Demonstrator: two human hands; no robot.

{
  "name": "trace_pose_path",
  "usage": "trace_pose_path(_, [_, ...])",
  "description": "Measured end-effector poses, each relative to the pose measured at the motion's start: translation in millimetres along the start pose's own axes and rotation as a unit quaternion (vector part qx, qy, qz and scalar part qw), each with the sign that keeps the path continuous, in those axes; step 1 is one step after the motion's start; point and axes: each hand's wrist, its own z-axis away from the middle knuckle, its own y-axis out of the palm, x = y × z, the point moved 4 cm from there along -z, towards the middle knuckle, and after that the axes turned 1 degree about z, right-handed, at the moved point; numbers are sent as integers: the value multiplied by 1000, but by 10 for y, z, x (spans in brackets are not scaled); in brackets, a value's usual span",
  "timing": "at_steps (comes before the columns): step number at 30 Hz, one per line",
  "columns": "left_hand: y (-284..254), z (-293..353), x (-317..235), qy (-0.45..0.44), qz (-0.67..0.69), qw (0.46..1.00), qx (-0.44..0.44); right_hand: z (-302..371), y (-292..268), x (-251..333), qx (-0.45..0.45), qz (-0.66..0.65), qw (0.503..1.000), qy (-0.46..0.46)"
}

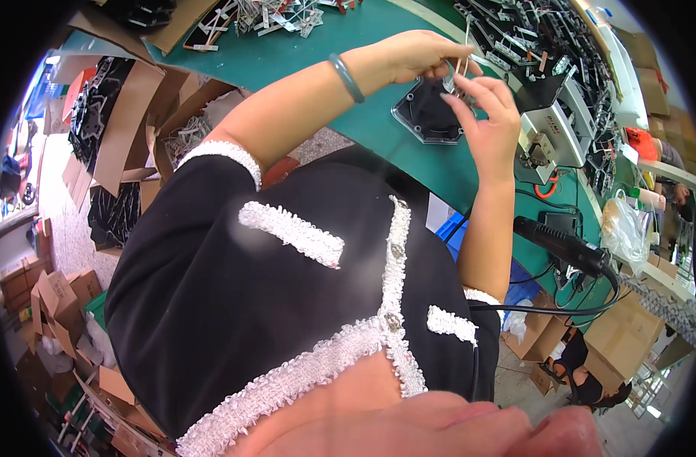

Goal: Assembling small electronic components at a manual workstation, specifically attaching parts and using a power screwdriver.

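Metal-part pile (508, 34) and boxy device (542, 122) crowd green bench (276, 65) at right. Black housing (426, 114) lies beneath left hand (432, 56), pinching thin pale piece (460, 67); right hand (490, 114) adjacent, grip cannot be told.

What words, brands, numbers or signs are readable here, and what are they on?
Pale boxy machine: dark print on its front, left unquoted here.
Black casing: no print that I can make out.
Pale metal pieces: any marks are too small to read.
Cardboard box: any marks are too small to read.
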Motion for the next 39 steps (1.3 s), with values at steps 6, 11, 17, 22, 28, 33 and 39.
trace_pose_path(6, [-46,-53,195,40,-399,915,-54,171,-32,-245,112,-63,985,117])
trace_pose_path(11, [-74,518,579,163,-655,737,34,412,-10,-263,168,-31,983,74])
trace_pose_path(17, [-223,431,624,276,-574,764,103,480,74,-156,197,27,980,-19])
trace_pose_path(22, [-162,427,509,234,-481,836,120,690,260,-187,177,3,984,17])
trace_pose_path(28, [-160,397,495,226,-461,847,136,714,284,-200,172,-27,983,57])
trace_pose_path(33, [-164,418,505,271,-468,832,121,690,289,-176,185,-31,980,65])
trace_pose_path(39, [-179,387,536,253,-480,831,118,721,308,-167,204,30,977,58])
